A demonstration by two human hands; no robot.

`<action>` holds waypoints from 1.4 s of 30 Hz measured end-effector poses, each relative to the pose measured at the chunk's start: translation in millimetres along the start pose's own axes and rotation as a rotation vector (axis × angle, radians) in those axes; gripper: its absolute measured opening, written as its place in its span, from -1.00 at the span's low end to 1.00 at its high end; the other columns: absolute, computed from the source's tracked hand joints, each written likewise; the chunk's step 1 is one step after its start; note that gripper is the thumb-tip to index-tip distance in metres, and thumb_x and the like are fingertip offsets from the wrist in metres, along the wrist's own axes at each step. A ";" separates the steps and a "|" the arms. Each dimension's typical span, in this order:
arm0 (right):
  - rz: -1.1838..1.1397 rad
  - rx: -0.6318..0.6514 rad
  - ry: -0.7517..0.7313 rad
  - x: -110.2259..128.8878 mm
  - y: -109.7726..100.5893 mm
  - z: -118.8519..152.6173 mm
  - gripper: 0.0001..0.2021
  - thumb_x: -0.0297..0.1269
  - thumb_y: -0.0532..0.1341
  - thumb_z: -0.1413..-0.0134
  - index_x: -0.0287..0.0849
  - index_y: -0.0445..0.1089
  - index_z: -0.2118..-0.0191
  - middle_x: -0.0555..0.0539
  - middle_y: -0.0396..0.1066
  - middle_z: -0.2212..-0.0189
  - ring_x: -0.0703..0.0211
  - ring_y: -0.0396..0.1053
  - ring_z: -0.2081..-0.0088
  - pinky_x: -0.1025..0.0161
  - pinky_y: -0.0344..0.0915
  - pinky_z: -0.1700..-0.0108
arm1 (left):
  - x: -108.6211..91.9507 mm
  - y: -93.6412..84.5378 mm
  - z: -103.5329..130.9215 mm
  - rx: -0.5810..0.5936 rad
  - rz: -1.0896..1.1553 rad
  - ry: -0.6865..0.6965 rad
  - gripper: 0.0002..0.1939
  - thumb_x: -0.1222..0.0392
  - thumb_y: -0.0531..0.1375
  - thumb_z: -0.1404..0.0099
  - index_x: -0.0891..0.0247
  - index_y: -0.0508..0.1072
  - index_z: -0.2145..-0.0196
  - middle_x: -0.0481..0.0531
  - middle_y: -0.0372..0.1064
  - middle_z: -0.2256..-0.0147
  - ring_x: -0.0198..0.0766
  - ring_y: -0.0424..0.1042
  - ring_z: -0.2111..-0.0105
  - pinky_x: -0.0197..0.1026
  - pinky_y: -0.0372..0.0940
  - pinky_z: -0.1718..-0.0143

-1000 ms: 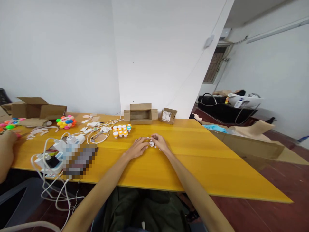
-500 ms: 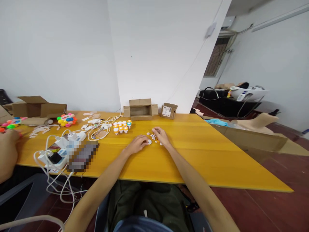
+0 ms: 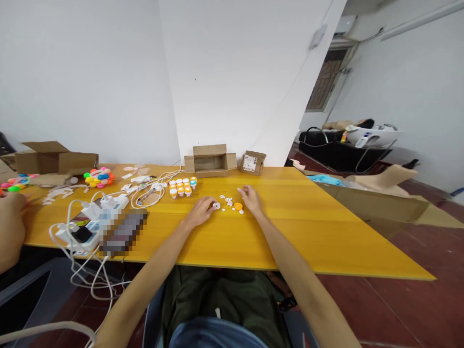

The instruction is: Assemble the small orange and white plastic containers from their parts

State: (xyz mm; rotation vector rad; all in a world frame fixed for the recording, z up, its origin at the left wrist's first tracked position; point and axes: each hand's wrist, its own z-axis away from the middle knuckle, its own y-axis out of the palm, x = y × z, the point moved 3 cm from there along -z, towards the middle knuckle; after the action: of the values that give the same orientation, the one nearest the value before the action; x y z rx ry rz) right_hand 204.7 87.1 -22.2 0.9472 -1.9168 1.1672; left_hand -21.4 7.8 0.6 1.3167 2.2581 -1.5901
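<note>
My left hand [image 3: 201,210] is closed on the edge of a small white disc [image 3: 216,206] with a hole in its middle, low over the yellow table [image 3: 224,241]. My right hand [image 3: 251,199] hovers to the right of the loose parts, its fingers apart and nothing visible in them. An orange round part [image 3: 238,206] lies beside it, with a small white piece [image 3: 241,211] at its lower edge. Several white pieces with dark cutouts [image 3: 228,201] are scattered between the hands.
Several white-and-orange capped pieces [image 3: 183,186] stand in rows to the left. Behind are an open cardboard box [image 3: 210,164] and a smaller carton [image 3: 253,162]. Power strips [image 3: 97,222] with cables and a blurred dark device [image 3: 125,232] lie left. Another person's hand [image 3: 12,212] is at far left.
My left hand has shifted left with the white disc. My right hand has moved right, away from the orange part, which is now uncovered. The view has tilted slightly.
</note>
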 end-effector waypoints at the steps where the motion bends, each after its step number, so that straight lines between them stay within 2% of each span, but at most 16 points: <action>1: 0.056 0.022 0.006 0.9 0.8 0.5 -0.78 -0.09 0.28 -0.09 -0.07 0.46 0.19 -0.14 0.59 0.20 -0.04 0.53 0.08 0.04 0.41 0.01 | 0.0 0.4 0.7 0.012 -0.024 0.011 -0.87 0.26 0.15 -0.35 0.14 0.46 0.16 0.05 0.49 0.16 -0.12 0.44 0.08 -0.07 0.34 -0.02; 4: 0.175 0.076 -0.003 5.5 3.4 2.7 -0.78 -0.11 0.30 -0.09 -0.04 0.47 0.15 -0.12 0.58 0.12 -0.04 0.51 0.00 0.07 0.38 -0.04 | -0.7 1.1 1.7 0.022 -0.076 0.043 -0.85 0.27 0.13 -0.36 0.13 0.45 0.14 0.05 0.48 0.14 -0.11 0.43 0.07 -0.06 0.33 -0.04; 7: 0.186 0.098 -0.019 5.6 5.1 3.8 -0.74 -0.07 0.28 -0.12 -0.03 0.46 0.11 -0.12 0.57 0.08 -0.02 0.50 -0.02 0.09 0.37 -0.07 | -2.2 1.7 1.6 0.034 -0.099 0.070 -0.84 0.28 0.10 -0.38 0.14 0.45 0.15 0.06 0.47 0.16 -0.12 0.43 0.08 -0.06 0.32 -0.04; 14: -0.071 0.082 -0.100 -14.8 3.2 4.1 -0.58 0.04 0.28 -0.06 -0.07 0.40 0.03 -0.21 0.52 0.04 -0.09 0.47 -0.03 -0.01 0.36 -0.09 | -3.2 3.6 -0.3 0.043 -0.075 0.077 -0.83 0.20 0.07 -0.42 0.15 0.46 0.15 0.07 0.45 0.17 -0.12 0.42 0.10 -0.06 0.31 -0.04; 19: -0.108 0.028 -0.161 -20.9 -15.6 16.7 -0.60 0.03 0.24 -0.07 -0.07 0.38 0.04 -0.22 0.46 -0.01 -0.11 0.40 -0.09 -0.06 0.33 -0.12 | -0.1 10.5 -6.0 0.042 -0.072 0.083 -0.79 0.10 0.08 -0.43 0.13 0.47 0.10 0.08 0.41 0.10 -0.13 0.39 0.04 -0.06 0.28 -0.10; 22: -0.088 -0.007 -0.216 -13.6 -28.1 28.9 -0.69 -0.01 0.24 -0.07 -0.09 0.40 0.14 -0.19 0.48 0.09 -0.07 0.44 0.03 -0.02 0.37 -0.04 | 3.1 15.9 -12.1 0.037 -0.089 0.069 -0.75 0.05 0.12 -0.40 0.11 0.48 0.04 0.10 0.36 -0.02 -0.08 0.34 -0.06 -0.02 0.25 -0.15; 26: -0.065 0.083 -0.303 3.1 -33.0 42.0 -0.82 -0.10 0.17 -0.13 -0.07 0.42 0.29 -0.12 0.49 0.23 0.00 0.45 0.16 0.04 0.39 0.04 | 6.1 22.6 -20.3 0.133 -0.133 0.017 -0.69 0.01 0.13 -0.39 0.02 0.47 -0.05 0.10 0.26 -0.16 0.00 0.23 -0.19 0.12 0.19 -0.20; 30: -0.025 0.170 -0.335 12.7 -30.8 46.3 -0.85 -0.17 0.17 -0.13 -0.06 0.46 0.32 -0.07 0.49 0.31 0.06 0.44 0.25 0.11 0.39 0.10 | 3.7 25.5 -26.1 0.209 -0.153 -0.012 -0.68 0.03 0.09 -0.41 -0.05 0.46 -0.07 0.05 0.22 -0.23 0.02 0.16 -0.25 0.20 0.13 -0.23; 36: -0.002 0.243 -0.339 14.3 -27.6 46.6 -0.84 -0.24 0.15 -0.14 -0.05 0.49 0.34 -0.07 0.53 0.31 0.01 0.46 0.22 0.10 0.38 0.10 | 4.2 17.7 -20.2 0.194 -0.093 0.002 -0.61 0.02 0.12 -0.40 -0.07 0.39 -0.16 0.04 0.23 -0.24 -0.01 0.18 -0.25 0.13 0.11 -0.26; 39: -0.035 0.253 -0.332 12.4 -26.9 47.4 -0.80 -0.29 0.11 -0.15 -0.03 0.50 0.29 -0.06 0.56 0.27 0.02 0.48 0.18 0.09 0.39 0.05 | 13.3 9.0 -11.5 0.206 -0.075 -0.004 -0.46 -0.04 0.21 -0.32 -0.02 0.30 -0.23 0.11 0.22 -0.22 0.02 0.20 -0.23 0.13 0.11 -0.26; 42: -0.041 0.258 -0.330 8.4 -25.4 47.4 -0.76 -0.36 0.09 -0.12 -0.03 0.51 0.26 -0.05 0.56 0.24 0.04 0.49 0.16 0.08 0.40 0.02 | 23.0 2.7 -6.7 0.186 -0.084 -0.024 -0.51 -0.02 0.21 -0.31 0.04 0.35 -0.18 0.12 0.29 -0.13 -0.01 0.25 -0.18 0.11 0.12 -0.25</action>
State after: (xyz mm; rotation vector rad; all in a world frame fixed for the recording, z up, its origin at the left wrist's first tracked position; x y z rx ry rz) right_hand 213.6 33.4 -21.6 1.3848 -2.0177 1.3207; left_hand -31.4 27.0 -10.0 1.2480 2.2251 -1.8742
